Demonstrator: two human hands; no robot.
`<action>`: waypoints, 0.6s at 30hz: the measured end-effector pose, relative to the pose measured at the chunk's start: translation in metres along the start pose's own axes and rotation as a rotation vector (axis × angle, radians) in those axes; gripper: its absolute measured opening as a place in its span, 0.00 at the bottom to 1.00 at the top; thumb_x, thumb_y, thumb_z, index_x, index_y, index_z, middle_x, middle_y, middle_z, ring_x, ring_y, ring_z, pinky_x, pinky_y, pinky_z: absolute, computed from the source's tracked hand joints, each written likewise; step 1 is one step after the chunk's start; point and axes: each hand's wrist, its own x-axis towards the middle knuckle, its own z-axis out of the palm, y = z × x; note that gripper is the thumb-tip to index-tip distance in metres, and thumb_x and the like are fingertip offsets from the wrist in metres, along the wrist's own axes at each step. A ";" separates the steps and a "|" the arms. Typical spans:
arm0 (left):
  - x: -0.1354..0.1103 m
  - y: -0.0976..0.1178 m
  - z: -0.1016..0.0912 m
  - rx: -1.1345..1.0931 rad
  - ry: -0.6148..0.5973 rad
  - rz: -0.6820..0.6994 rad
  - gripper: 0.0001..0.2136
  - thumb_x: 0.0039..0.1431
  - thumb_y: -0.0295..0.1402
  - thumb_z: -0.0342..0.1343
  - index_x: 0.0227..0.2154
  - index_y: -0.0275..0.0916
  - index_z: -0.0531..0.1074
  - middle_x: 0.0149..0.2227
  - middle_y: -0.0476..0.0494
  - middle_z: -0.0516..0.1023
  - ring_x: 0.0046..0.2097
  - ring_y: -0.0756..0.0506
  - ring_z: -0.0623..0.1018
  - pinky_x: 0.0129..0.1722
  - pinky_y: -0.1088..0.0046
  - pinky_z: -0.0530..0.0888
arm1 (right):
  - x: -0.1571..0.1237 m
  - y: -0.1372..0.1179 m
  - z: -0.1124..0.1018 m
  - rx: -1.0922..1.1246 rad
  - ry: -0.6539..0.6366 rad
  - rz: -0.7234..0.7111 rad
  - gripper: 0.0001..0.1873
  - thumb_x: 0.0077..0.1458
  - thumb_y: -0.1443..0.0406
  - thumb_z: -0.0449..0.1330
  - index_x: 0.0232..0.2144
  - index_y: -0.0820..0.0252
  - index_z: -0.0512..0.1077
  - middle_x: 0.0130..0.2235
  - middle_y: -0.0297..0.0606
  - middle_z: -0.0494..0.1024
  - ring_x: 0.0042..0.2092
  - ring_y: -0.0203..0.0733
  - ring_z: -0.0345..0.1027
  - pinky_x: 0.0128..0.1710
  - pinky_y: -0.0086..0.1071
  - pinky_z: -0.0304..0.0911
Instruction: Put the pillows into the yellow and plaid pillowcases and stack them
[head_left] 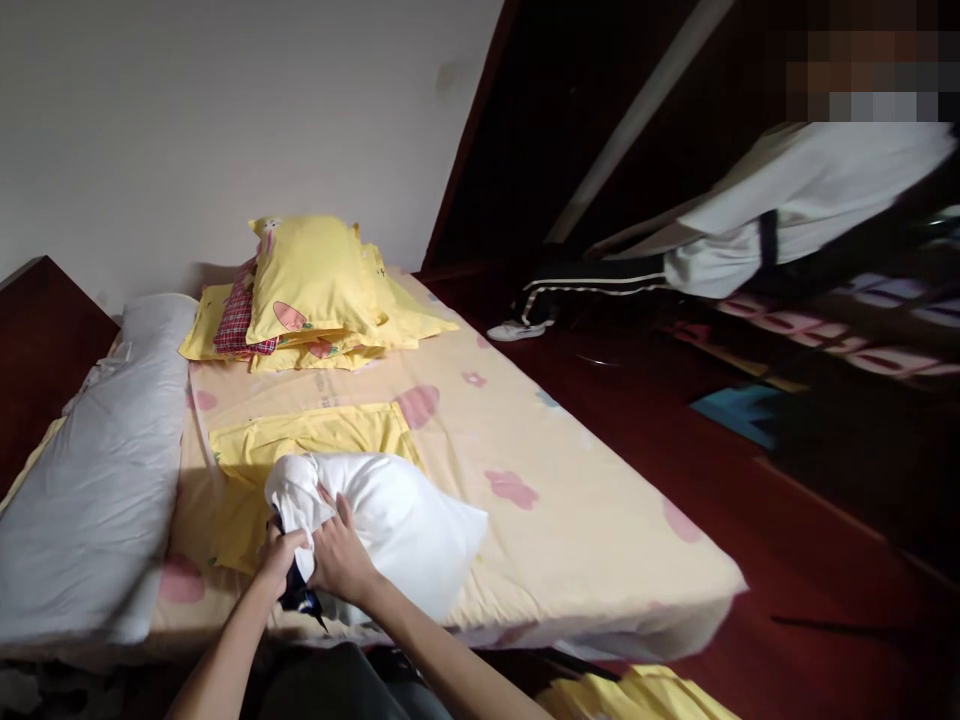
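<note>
A white pillow lies on the near part of the bed, partly over a flat yellow pillowcase. My left hand is closed on the pillow's near left end, where a dark piece of cloth shows beneath my fingers. Beside it, my right hand presses on the white pillow with its fingers curled into the fabric. Both forearms reach in from the bottom edge.
Yellow pillows with a red plaid cloth are stacked at the head of the bed. A grey folded quilt lies along the left side. Another person in a white top stands on the dark red floor at right. Yellow fabric lies at the bottom.
</note>
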 end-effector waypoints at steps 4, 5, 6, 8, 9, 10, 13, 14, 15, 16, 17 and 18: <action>-0.007 0.003 -0.005 0.156 -0.072 0.051 0.14 0.33 0.23 0.60 0.28 0.39 0.74 0.33 0.43 0.81 0.40 0.39 0.78 0.44 0.64 0.74 | 0.008 0.013 0.019 -0.038 0.044 0.029 0.17 0.47 0.60 0.59 0.39 0.62 0.77 0.40 0.53 0.80 0.45 0.58 0.71 0.54 0.51 0.56; -0.008 0.004 -0.007 0.190 -0.082 0.069 0.13 0.33 0.24 0.61 0.27 0.40 0.74 0.32 0.43 0.80 0.41 0.38 0.78 0.45 0.63 0.73 | 0.008 0.016 0.022 -0.040 0.051 0.043 0.15 0.48 0.61 0.57 0.36 0.63 0.77 0.36 0.52 0.80 0.41 0.56 0.72 0.50 0.49 0.59; -0.010 0.005 -0.009 0.217 -0.093 0.084 0.11 0.33 0.26 0.62 0.26 0.40 0.74 0.32 0.42 0.80 0.43 0.38 0.77 0.47 0.62 0.73 | 0.008 0.018 0.025 -0.041 0.061 0.054 0.13 0.49 0.62 0.56 0.34 0.64 0.76 0.33 0.51 0.79 0.38 0.54 0.72 0.47 0.47 0.60; -0.015 0.004 -0.011 0.264 -0.114 0.130 0.10 0.38 0.31 0.64 0.28 0.39 0.75 0.34 0.41 0.81 0.45 0.37 0.77 0.50 0.61 0.72 | 0.009 0.019 0.025 -0.045 0.092 0.059 0.11 0.48 0.64 0.55 0.31 0.64 0.75 0.32 0.50 0.78 0.36 0.51 0.71 0.44 0.44 0.60; -0.018 0.004 -0.013 0.283 -0.107 0.171 0.11 0.41 0.34 0.64 0.31 0.39 0.76 0.37 0.39 0.81 0.46 0.37 0.77 0.51 0.61 0.72 | 0.009 0.018 0.023 -0.045 0.108 0.051 0.10 0.48 0.65 0.54 0.30 0.63 0.74 0.31 0.49 0.78 0.36 0.50 0.70 0.44 0.43 0.59; -0.021 0.002 -0.014 0.298 -0.073 0.226 0.14 0.44 0.38 0.64 0.35 0.38 0.76 0.39 0.38 0.81 0.48 0.37 0.77 0.52 0.60 0.71 | 0.010 0.017 0.019 -0.044 0.123 0.038 0.09 0.47 0.65 0.55 0.29 0.62 0.73 0.31 0.47 0.78 0.35 0.49 0.69 0.44 0.42 0.59; -0.025 -0.005 -0.019 0.262 0.139 0.399 0.25 0.50 0.45 0.62 0.49 0.37 0.72 0.50 0.32 0.76 0.55 0.36 0.74 0.57 0.57 0.69 | 0.011 0.024 -0.004 -0.043 0.164 0.000 0.05 0.45 0.65 0.56 0.26 0.60 0.71 0.30 0.44 0.76 0.35 0.47 0.68 0.44 0.41 0.59; -0.024 -0.009 -0.022 0.212 0.188 0.422 0.26 0.53 0.46 0.60 0.52 0.37 0.69 0.53 0.32 0.74 0.57 0.37 0.72 0.57 0.57 0.69 | 0.008 0.032 -0.015 -0.045 0.181 -0.002 0.05 0.45 0.64 0.57 0.26 0.59 0.70 0.29 0.44 0.75 0.35 0.47 0.68 0.44 0.40 0.59; -0.021 -0.013 -0.025 0.159 0.208 0.424 0.26 0.55 0.47 0.58 0.53 0.38 0.67 0.55 0.32 0.73 0.57 0.38 0.72 0.56 0.58 0.69 | 0.003 0.045 -0.029 -0.046 0.204 0.001 0.05 0.45 0.63 0.57 0.25 0.59 0.70 0.29 0.44 0.75 0.35 0.48 0.67 0.43 0.40 0.59; -0.016 -0.019 -0.029 0.113 0.204 0.412 0.24 0.58 0.47 0.56 0.54 0.39 0.66 0.55 0.33 0.72 0.57 0.39 0.72 0.55 0.59 0.70 | -0.005 0.062 -0.046 -0.049 0.235 0.013 0.05 0.45 0.62 0.58 0.25 0.58 0.69 0.29 0.43 0.75 0.35 0.48 0.67 0.42 0.40 0.60; -0.011 -0.026 -0.034 0.081 0.190 0.391 0.23 0.59 0.47 0.54 0.53 0.40 0.66 0.55 0.34 0.73 0.56 0.40 0.73 0.53 0.61 0.72 | -0.015 0.082 -0.064 -0.053 0.277 0.033 0.06 0.44 0.61 0.59 0.25 0.57 0.69 0.29 0.43 0.74 0.34 0.48 0.67 0.41 0.40 0.61; -0.005 -0.034 -0.038 0.066 0.179 0.365 0.22 0.60 0.47 0.53 0.52 0.40 0.67 0.53 0.35 0.74 0.54 0.41 0.74 0.52 0.62 0.73 | -0.029 0.106 -0.084 -0.059 0.321 0.057 0.08 0.44 0.59 0.59 0.25 0.56 0.68 0.29 0.42 0.74 0.34 0.48 0.67 0.39 0.39 0.62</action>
